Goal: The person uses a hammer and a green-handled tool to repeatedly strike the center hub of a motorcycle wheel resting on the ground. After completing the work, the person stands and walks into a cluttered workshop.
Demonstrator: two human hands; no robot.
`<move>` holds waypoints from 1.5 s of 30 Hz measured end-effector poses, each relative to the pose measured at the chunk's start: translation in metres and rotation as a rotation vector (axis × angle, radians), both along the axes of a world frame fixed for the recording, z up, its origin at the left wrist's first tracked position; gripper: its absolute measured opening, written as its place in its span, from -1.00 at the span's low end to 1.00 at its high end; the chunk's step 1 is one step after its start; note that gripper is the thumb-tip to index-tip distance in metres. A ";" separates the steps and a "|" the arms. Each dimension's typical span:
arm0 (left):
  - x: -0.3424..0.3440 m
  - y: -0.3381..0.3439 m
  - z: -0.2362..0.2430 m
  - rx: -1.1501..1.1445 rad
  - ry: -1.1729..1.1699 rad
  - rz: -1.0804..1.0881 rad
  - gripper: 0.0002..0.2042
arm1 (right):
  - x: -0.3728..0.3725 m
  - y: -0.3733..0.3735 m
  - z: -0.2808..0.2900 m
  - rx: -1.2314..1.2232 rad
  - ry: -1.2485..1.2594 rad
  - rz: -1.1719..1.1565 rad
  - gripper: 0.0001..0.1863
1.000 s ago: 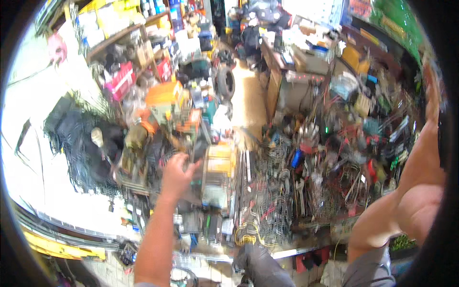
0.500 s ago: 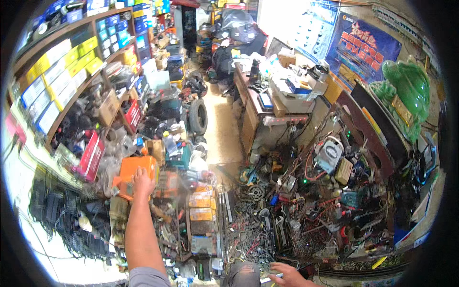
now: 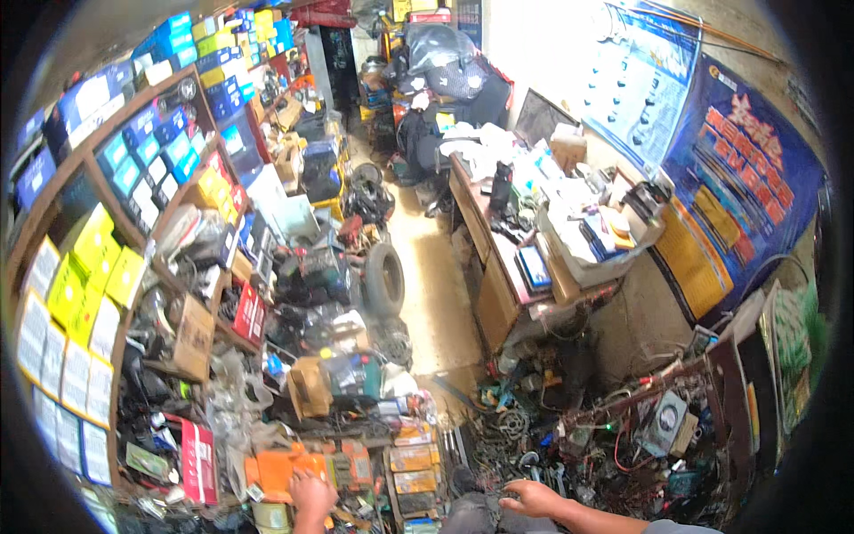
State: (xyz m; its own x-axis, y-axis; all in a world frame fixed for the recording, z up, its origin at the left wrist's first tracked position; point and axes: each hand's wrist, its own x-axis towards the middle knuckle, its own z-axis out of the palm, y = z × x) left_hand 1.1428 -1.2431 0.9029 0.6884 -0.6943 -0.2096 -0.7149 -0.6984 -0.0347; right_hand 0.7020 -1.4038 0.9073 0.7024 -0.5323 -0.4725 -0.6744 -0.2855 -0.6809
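At the near left, my left hand (image 3: 312, 495) is closed at the near edge of an orange plastic case (image 3: 270, 472). Its fingertips are hidden, so what they grip, if anything, does not show. My right hand (image 3: 531, 498) lies low over my grey trouser leg (image 3: 476, 513), fingers loosely stretched out and nothing in them. Right of the case sit an orange and grey box (image 3: 356, 465) and a stack of small orange-yellow boxes (image 3: 414, 458).
Shelves of boxes (image 3: 89, 276) line the left side. A tyre (image 3: 385, 280) stands beside the narrow floor strip (image 3: 431, 303). A cluttered desk (image 3: 485, 254) stands right of it. Tools and cables (image 3: 614, 445) heap at the near right. A red box (image 3: 197, 463) is left of the case.
The view has tipped up and turned, so my hands and the orange case appear lower. My left hand has gone from atop the case to its near edge. The case's raised orange part looks lower.
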 end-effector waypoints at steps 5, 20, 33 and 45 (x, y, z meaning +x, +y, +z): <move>-0.008 -0.051 0.089 0.298 0.428 0.171 -0.65 | 0.031 -0.109 0.049 -0.030 0.021 -0.117 -0.45; 0.172 -0.467 0.017 -0.205 0.455 0.191 -0.47 | 0.222 -0.518 -0.061 -0.198 0.062 0.154 -0.48; 0.331 -0.720 -0.033 -0.003 0.620 0.557 -0.49 | 0.564 -0.929 0.045 -0.328 -0.417 0.209 -0.60; 0.585 -1.285 -0.046 -0.762 0.908 0.132 -0.65 | 0.554 -1.190 0.002 -0.123 0.110 -0.193 -0.47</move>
